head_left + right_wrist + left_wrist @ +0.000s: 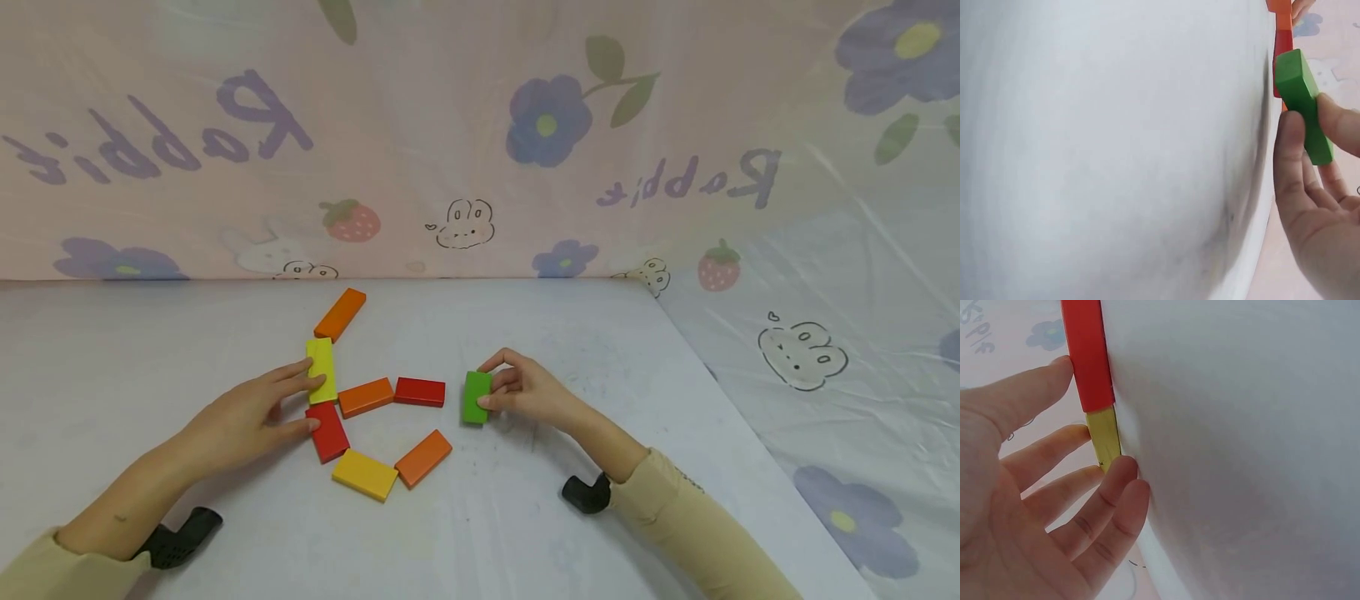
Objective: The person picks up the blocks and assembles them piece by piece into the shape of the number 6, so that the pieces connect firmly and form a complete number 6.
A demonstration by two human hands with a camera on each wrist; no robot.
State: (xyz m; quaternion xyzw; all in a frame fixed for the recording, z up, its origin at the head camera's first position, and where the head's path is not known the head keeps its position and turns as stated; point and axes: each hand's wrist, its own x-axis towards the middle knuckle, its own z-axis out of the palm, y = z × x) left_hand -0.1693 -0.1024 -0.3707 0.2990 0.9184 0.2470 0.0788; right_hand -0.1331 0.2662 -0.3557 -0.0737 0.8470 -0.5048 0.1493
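Observation:
My right hand (528,390) pinches a green block (477,397) between thumb and fingers, and the right wrist view shows the block (1304,103) tilted in that grip. My left hand (243,417) rests against two laid blocks. Its fingertips touch the yellow block (321,371), and its thumb touches the red block (327,432) just below. In the left wrist view these fingers (1054,456) are fairly straight beside the red (1090,356) and yellow (1105,437) blocks. An orange block (366,397) and another red block (420,392) run in a row towards the green one, with a gap before it.
An orange block (341,314) lies at the far end above the yellow one. A darker yellow block (365,475) and an orange block (423,458) curve along the near side. Behind the white table (600,333) hangs a printed curtain (420,125).

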